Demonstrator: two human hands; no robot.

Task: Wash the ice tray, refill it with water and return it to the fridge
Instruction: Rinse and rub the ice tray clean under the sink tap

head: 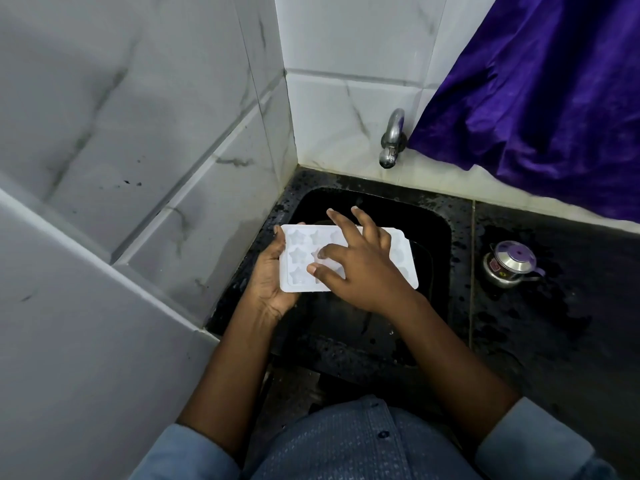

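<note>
Blue dotted-weave shirt at bottom centre, dark button on its front, plain blue left sleeve and right sleeve ending near elbows, left hand and right hand bare

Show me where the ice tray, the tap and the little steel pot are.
ice tray (298, 258), head view, star moulds at its left.
tap (393, 142), head view, curved metal spout.
steel pot (514, 261), head view, domed lid.

I see a black stone tabletop set into a tiled corner, wet and speckled with droplets over most of its surface. A dark rectangular sink is sunk into its back left corner, close against both walls. Right of the sink, near the back edge, a small steel pot stands upright with its lid on, a purple knob on top.
</note>
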